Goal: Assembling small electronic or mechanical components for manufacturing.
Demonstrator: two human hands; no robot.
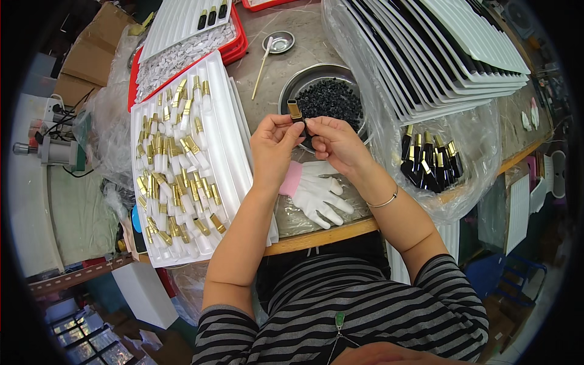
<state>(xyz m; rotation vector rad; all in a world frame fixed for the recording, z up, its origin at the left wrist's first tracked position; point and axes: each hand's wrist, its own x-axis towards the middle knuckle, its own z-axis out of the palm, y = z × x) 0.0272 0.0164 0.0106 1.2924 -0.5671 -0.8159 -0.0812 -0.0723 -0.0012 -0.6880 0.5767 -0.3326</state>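
Above the near rim of a steel bowl [286, 82] of small black pieces, my left hand [274, 146] pinches a small black cosmetic tube with a gold end [295, 111], gold end up. My right hand [340, 143] is closed at the tube's lower part, thumb and fingertips pressed together there. Whether a small black piece is between those fingertips is hidden. Just below my hands, a white knit glove [316, 193] with a pink cuff lies flat on the table. To the left, many white tubes with gold ends [176, 161] lie heaped on a white ridged tray [234, 149].
Black tubes with gold ends [429, 161] lie on clear plastic [480, 182] at the right. Behind them rises a stack of white ridged trays [420, 61]. A small metal dish [281, 41] with a stick [261, 73] stands farther back. A red tray [135, 85] holds small white pieces.
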